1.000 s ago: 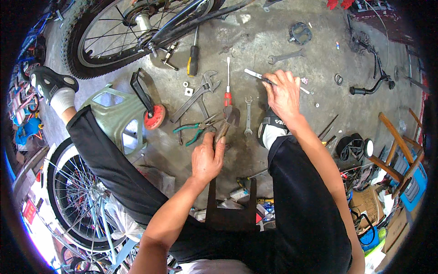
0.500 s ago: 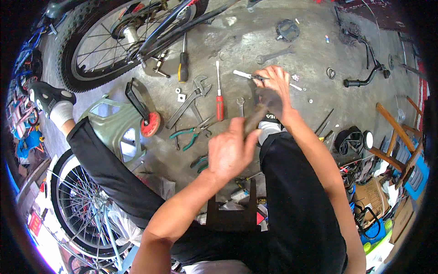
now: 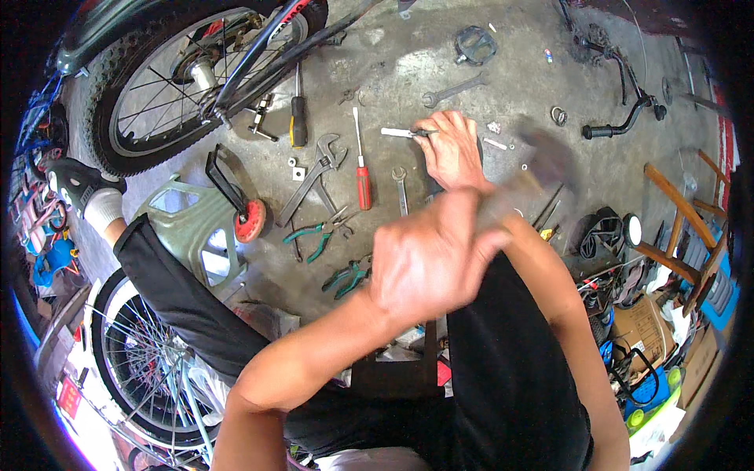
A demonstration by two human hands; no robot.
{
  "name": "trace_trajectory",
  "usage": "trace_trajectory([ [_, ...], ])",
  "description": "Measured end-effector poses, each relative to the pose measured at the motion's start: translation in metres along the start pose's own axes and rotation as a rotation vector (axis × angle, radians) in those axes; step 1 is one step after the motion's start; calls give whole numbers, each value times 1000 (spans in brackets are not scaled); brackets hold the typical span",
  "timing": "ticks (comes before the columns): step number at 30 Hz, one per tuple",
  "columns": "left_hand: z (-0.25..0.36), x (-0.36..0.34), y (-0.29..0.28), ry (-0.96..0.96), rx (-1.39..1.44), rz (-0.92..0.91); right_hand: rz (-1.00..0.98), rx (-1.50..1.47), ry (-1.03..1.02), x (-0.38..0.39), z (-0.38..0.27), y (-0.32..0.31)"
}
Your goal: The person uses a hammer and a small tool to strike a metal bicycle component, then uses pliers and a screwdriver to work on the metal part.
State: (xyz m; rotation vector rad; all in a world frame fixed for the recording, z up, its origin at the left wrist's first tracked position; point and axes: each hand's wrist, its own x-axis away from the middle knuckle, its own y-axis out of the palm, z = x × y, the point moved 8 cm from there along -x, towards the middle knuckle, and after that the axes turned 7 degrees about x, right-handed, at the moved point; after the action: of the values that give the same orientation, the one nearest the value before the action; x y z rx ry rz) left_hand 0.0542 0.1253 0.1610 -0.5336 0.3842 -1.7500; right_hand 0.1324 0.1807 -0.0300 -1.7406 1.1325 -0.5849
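Observation:
My left hand [image 3: 428, 263], blurred by motion, is closed around the handle of a hammer [image 3: 551, 161]. The hammer's smeared dark head is raised to the right, over the right forearm. Farther off, my right hand [image 3: 452, 153] rests low by the floor, fingers pinched on a slim rod, pale at its left end and dark near the fingertips [image 3: 399, 133]. What lies beneath that palm is hidden. A red-handled screwdriver [image 3: 363, 187] and a small open-ended wrench [image 3: 400, 188] lie to its left.
Adjustable wrench [image 3: 318, 174], teal-handled pliers [image 3: 314, 231], a yellow-black screwdriver [image 3: 298, 122] and a larger wrench [image 3: 454, 92] lie on the concrete. A bicycle wheel [image 3: 102, 129] stands far left, a green stool [image 3: 177, 224] below it. A pedal [image 3: 476, 45] and handlebar-like black part [image 3: 624, 129] lie farther off.
The hammer in my left hand has swung away from beside my right hand, rightward over the right forearm. My right hand keeps its pinch on the rod. The whole view has shifted slightly.

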Motion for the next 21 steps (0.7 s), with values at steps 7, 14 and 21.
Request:
trace_trajectory([
  [7, -94, 4, 19, -439, -119, -95, -27, 30, -12, 9, 8, 8],
  [14, 26, -2, -16, 1, 42, 11, 13, -21, -47, 1, -6, -7],
  [21, -104, 17, 14, -435, -209, -132, -139, -44, -79, 1, -4, -4],
])
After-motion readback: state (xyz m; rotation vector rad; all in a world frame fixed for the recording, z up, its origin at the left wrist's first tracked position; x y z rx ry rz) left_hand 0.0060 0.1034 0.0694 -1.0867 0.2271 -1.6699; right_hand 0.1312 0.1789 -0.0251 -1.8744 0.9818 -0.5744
